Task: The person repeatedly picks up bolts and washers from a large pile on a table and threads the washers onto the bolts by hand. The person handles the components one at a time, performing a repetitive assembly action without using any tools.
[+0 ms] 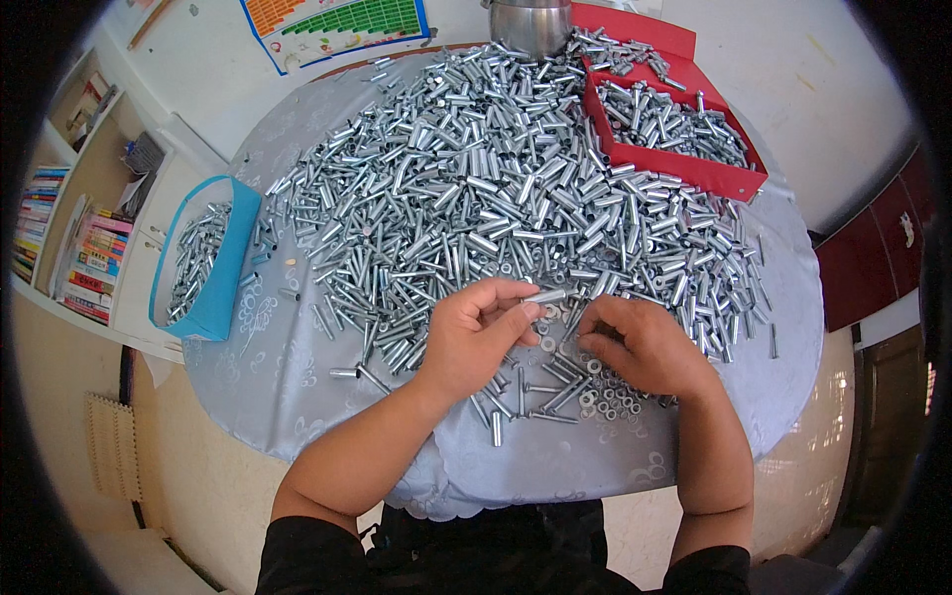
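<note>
Pinched in the left hand, a sleeve points its long axis right, just above the right hand, whose fingertips press washers near the table's front edge.

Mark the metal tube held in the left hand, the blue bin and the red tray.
metal tube [546, 296], head view, middle of its barrel.
blue bin [230, 260], head view, right wall.
red tray [684, 169], head view, front wall.

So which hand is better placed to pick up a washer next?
Probably the right hand: it rests over the washers, while the left hand already holds a metal tube.
</note>
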